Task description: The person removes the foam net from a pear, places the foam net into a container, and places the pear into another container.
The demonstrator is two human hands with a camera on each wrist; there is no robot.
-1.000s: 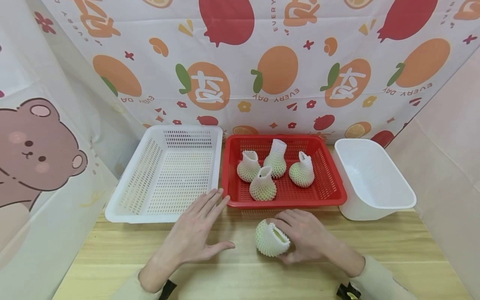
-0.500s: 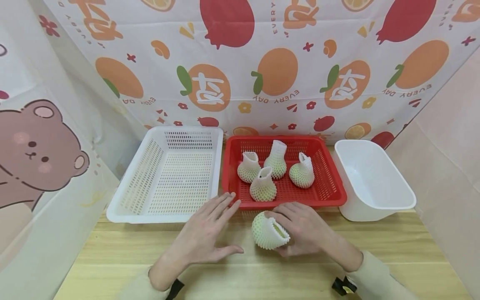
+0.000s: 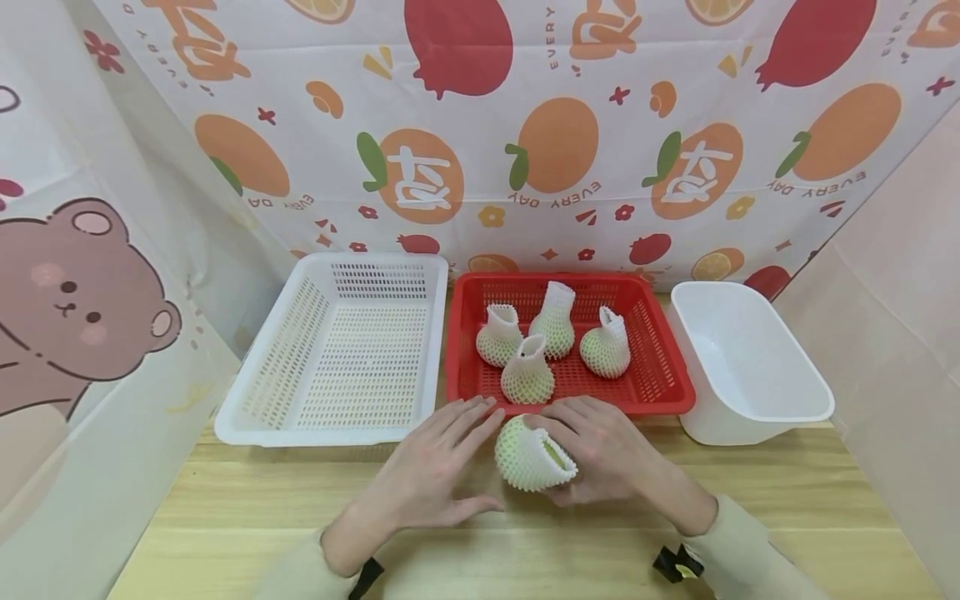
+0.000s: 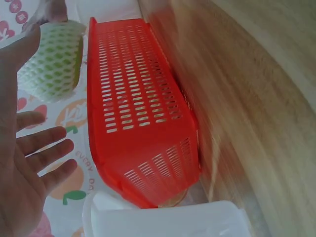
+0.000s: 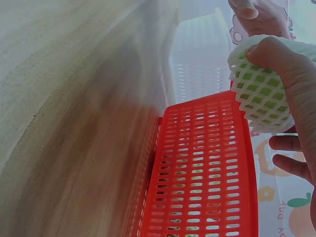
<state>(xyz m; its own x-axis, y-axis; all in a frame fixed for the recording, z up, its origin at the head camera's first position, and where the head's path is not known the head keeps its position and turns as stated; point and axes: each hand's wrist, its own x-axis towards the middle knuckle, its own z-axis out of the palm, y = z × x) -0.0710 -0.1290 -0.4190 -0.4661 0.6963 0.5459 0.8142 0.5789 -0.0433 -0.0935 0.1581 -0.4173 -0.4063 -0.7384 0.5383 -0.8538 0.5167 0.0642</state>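
Note:
A light green fruit in a white foam net (image 3: 528,457) is held above the table, just in front of the red basket (image 3: 570,407). My right hand (image 3: 603,450) grips it from the right, and in the right wrist view its thumb presses into the netting (image 5: 259,98). The net's open end faces down and right in the head view. My left hand (image 3: 427,467) is left of the fruit, fingers straight and thumb spread, with nothing in it. In the left wrist view a small gap shows between that hand (image 4: 22,163) and the fruit (image 4: 57,59).
Several more netted fruits, one of them (image 3: 528,379) nearest the front, stand inside the red basket. At its left is a white perforated basket (image 3: 315,437), and at its right a deep white bin (image 3: 720,421). A printed cloth (image 3: 487,167) hangs behind.
My right hand has lifted the netted fruit slightly, moving it left and toward the red basket. My left hand has moved right and come closer to the fruit.

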